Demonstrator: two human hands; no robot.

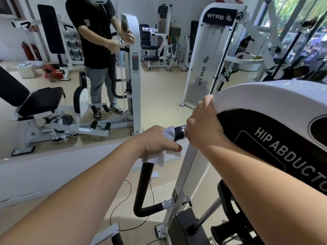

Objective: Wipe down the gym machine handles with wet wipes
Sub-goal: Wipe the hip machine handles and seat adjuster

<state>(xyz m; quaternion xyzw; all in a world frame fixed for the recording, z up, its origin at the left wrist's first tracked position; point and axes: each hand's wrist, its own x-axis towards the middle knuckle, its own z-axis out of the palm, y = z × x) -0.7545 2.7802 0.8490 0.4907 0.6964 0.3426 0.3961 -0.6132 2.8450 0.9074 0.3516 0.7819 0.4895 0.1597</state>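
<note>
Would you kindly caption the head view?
Left hand wraps a wet wipe round the black handle; right hand grips the white cover.

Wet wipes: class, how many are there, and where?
1. The wet wipe wraps the bend of the black handle, gripped by the left hand; the right hand holds the machine cover. Others may be hidden.

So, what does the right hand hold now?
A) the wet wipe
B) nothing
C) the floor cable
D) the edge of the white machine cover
D: the right hand curls over the edge of the white machine cover; the left hand holds the wet wipe on the black handle.
</note>
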